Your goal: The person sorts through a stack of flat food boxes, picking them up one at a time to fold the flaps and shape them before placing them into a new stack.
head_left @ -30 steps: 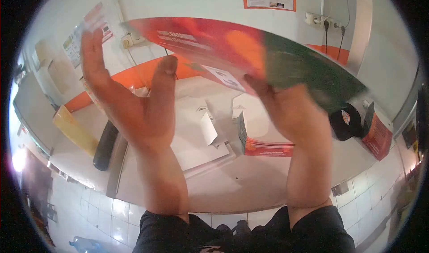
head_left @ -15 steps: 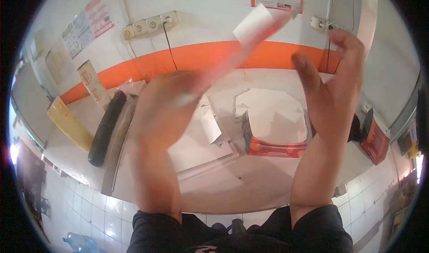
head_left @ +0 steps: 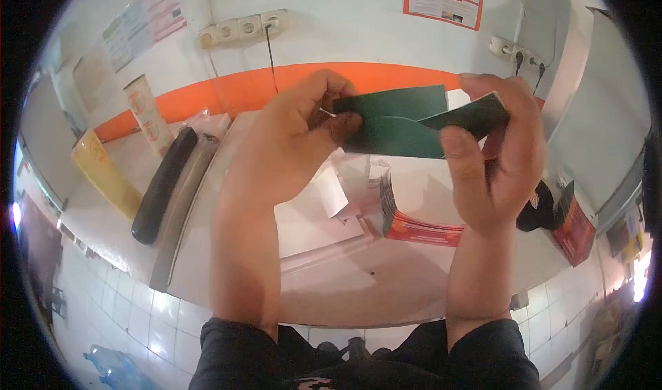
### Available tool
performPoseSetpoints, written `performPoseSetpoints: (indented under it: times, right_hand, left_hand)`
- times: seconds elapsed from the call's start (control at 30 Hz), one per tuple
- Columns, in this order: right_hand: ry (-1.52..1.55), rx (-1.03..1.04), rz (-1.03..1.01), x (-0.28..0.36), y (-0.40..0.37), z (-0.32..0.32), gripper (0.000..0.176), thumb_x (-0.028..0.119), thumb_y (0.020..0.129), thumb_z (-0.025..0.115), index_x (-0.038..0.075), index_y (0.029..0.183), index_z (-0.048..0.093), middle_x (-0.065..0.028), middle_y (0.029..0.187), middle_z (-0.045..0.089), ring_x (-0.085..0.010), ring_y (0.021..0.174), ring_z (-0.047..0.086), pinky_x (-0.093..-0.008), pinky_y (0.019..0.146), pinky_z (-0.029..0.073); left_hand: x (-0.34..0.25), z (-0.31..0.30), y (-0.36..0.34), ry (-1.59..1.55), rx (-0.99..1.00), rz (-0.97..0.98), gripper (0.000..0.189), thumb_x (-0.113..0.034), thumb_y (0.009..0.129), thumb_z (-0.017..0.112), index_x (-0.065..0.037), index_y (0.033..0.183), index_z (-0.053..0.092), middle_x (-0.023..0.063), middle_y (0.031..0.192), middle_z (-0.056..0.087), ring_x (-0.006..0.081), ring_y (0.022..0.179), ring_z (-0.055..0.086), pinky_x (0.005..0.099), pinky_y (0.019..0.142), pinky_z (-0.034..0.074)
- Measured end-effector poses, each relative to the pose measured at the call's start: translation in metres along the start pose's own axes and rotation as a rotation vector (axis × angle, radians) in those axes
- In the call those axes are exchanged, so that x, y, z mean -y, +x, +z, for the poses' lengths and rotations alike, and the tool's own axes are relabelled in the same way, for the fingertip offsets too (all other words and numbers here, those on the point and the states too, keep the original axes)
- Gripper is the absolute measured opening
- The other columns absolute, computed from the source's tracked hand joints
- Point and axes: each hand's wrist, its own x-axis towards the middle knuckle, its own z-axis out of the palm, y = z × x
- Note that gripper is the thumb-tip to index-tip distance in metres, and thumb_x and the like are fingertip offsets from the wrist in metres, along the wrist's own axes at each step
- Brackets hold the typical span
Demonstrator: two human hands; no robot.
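Up in front of the wall, both hands hold a dark green piece of folded cardboard (head_left: 396,135) with overlapping flaps. My left hand (head_left: 286,131) pinches its left end between thumb and fingers. At the other end, my right hand (head_left: 500,162) has its thumb on the near side and its fingers behind a slanted flap. Below the hands lies a stack of cut cardboard blanks (head_left: 424,233), white on top with red printed edges. Beside that stack, a small white folded piece (head_left: 334,193) rests on white sheets (head_left: 310,238).
Left on the table (head_left: 331,293) are a long dark roll (head_left: 164,186), a yellow packet (head_left: 103,173) and a printed upright tube (head_left: 148,114). A red printed carton (head_left: 576,228) and a black object (head_left: 536,211) sit at the right. Sockets (head_left: 248,28) line the wall.
The cardboard was slanted, blurred and only in my left hand; it is now nearly level with its green side showing. My right hand has come in from apart and gripped its right end.
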Motion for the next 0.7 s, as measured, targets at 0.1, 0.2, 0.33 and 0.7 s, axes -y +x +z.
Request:
performPoseSetpoints:
  times: [0.1, 0.2, 0.33, 0.7]
  right_hand:
    - [-0.173, -0.029, -0.041, 0.004, 0.001, 0.012, 0.037, 0.020, 0.093, 0.082, 0.000, 0.122, 0.069, -0.0126, 0.111, 0.068, -0.0222, 0.092, 0.063, -0.0321, 0.082, 0.050]
    - [-0.286, -0.033, 0.007, 0.007, -0.002, 0.023, 0.037, 0.023, 0.091, 0.083, 0.003, 0.121, 0.072, -0.0137, 0.113, 0.069, -0.0297, 0.098, 0.066, -0.0383, 0.086, 0.053]
    - [-0.216, 0.233, 0.044, 0.007, 0.001, 0.023, 0.048, 0.033, 0.098, 0.076, 0.005, 0.136, 0.069, -0.0145, 0.119, 0.070, -0.0315, 0.111, 0.066, -0.0422, 0.095, 0.054]
    - [0.684, -0.695, 0.919, -0.019, 0.007, 0.007, 0.050, 0.021, 0.109, 0.061, 0.003, 0.154, 0.051, -0.0144, 0.133, 0.067, -0.0289, 0.121, 0.067, -0.0409, 0.101, 0.055]
  left_hand:
    - [-0.003, 0.004, -0.001, -0.076, -0.077, 0.110, 0.014, -0.002, 0.104, 0.065, -0.001, 0.117, 0.062, 0.0024, 0.102, 0.069, 0.0086, 0.092, 0.063, 0.0244, 0.082, 0.050]
    - [-0.017, 0.016, -0.006, -0.022, -0.238, 0.176, 0.014, 0.000, 0.102, 0.066, -0.001, 0.115, 0.062, 0.0030, 0.095, 0.068, 0.0100, 0.090, 0.063, 0.0264, 0.080, 0.050]
    - [-0.019, 0.014, -0.009, 0.318, -0.277, 0.453, 0.015, -0.002, 0.102, 0.069, -0.006, 0.116, 0.066, -0.0015, 0.096, 0.062, 0.0065, 0.087, 0.055, 0.0216, 0.076, 0.044]
    - [-0.035, -0.005, -0.014, 0.723, 0.121, 0.690, 0.035, -0.031, 0.078, 0.086, -0.011, 0.104, 0.076, 0.0055, 0.110, 0.078, 0.0334, 0.113, 0.071, 0.0475, 0.093, 0.053]
